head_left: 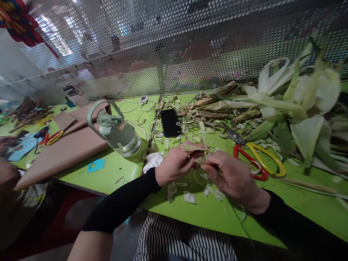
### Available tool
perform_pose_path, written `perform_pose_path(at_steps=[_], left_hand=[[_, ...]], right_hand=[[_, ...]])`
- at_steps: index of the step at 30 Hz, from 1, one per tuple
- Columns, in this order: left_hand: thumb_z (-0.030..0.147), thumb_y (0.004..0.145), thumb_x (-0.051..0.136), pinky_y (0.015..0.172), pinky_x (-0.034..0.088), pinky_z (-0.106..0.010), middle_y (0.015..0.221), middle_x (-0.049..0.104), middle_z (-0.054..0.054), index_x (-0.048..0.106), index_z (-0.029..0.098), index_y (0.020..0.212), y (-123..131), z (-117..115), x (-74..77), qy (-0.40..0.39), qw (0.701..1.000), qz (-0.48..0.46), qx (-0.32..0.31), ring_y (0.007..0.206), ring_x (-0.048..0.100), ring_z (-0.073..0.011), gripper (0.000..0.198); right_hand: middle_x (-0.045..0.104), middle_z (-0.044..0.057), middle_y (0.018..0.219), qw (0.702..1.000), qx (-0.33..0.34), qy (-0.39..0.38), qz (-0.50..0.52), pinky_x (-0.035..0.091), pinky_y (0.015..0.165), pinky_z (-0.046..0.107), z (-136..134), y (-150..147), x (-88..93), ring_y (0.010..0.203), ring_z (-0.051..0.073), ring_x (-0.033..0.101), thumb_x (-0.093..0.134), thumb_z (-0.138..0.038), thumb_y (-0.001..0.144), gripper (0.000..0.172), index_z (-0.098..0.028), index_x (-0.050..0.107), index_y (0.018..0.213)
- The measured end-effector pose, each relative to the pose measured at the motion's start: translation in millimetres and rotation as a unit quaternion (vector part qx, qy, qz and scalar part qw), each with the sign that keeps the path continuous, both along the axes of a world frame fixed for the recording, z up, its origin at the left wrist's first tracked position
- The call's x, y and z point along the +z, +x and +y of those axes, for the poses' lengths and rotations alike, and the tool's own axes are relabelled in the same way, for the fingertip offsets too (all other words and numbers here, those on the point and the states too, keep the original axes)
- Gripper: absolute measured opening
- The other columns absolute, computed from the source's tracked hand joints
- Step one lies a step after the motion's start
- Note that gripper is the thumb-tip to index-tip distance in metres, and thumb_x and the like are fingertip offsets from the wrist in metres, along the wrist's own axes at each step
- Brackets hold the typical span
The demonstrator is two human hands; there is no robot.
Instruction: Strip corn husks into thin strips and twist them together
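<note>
My left hand [176,164] is closed around a small bundle of pale corn husk strips [193,147] above the green table. Close against it, my right hand [231,177] pinches the husk piece at its other side, thumb and fingers together. A thin green strand [240,221] trails below my right hand toward the table's front edge. Scissors with red and yellow handles [257,159] lie just right of my right hand. Behind my hands rests a black phone [170,123]. My fingers partly hide the husk work.
A large heap of corn husks [296,98] covers the right side, with scraps around. At left stand a water bottle [116,132] and a brown paper roll [73,148]; crumpled tissue [152,161] lies nearby. A perforated metal screen [174,47] closes the back. Another person's arm [7,177] shows far left.
</note>
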State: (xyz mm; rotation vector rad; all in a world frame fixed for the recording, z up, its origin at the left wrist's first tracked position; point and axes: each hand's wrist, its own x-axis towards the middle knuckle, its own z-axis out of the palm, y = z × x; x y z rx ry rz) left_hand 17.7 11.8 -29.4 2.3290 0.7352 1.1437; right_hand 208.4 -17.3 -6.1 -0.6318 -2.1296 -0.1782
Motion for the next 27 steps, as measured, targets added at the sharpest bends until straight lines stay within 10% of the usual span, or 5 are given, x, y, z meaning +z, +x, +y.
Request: perform_pose_path(at_steps=[6,14,20,27], left_hand=[[0.017,0.1,0.044,0.093,0.061,-0.036,0.119,0.075,-0.013,0.064,0.016,0.12,4.1,-4.4,-13.6,0.08,0.994,0.046,0.052,0.109,0.071,-0.0206,0.028],[0.05,0.102,0.048,0.089,0.06,-0.036,0.116,0.073,-0.015,0.066,0.018,0.119,4.1,-11.7,-11.7,0.063,0.996,0.057,0.029,0.105,0.068,-0.023,0.041],[0.062,0.103,0.04,0.086,0.059,-0.037,0.105,0.074,-0.013,0.07,0.016,0.111,11.1,-3.9,-2.9,-0.117,0.993,-0.006,0.019,0.096,0.069,-0.0221,0.056],[0.066,0.095,0.056,0.055,0.053,-0.023,0.095,0.071,-0.009,0.068,0.012,0.118,12.4,2.0,3.3,-0.403,0.893,-0.173,-0.103,0.069,0.066,-0.012,0.061]], right_hand=[[0.059,0.0,0.064,0.998,0.003,0.051,-0.038,0.043,0.057,0.032,-3.9,-3.3,0.1,0.059,0.017,0.052,0.051,-0.021,0.105,0.016,-0.024,0.055,0.09],[0.056,0.001,0.068,0.998,0.035,0.033,-0.029,0.043,0.059,0.032,-13.9,-9.5,-5.8,0.064,0.017,0.052,0.049,-0.017,0.104,0.018,-0.022,0.057,0.089],[0.059,-0.001,0.068,0.999,0.046,-0.016,-0.001,0.044,0.058,0.03,-10.0,-4.8,-2.8,0.061,0.016,0.054,0.053,-0.027,0.105,0.015,-0.023,0.057,0.091],[0.063,0.004,0.078,0.947,-0.116,-0.241,0.179,0.045,0.057,0.035,15.7,14.5,7.7,0.064,0.02,0.058,0.043,-0.051,0.105,0.033,-0.024,0.06,0.098]])
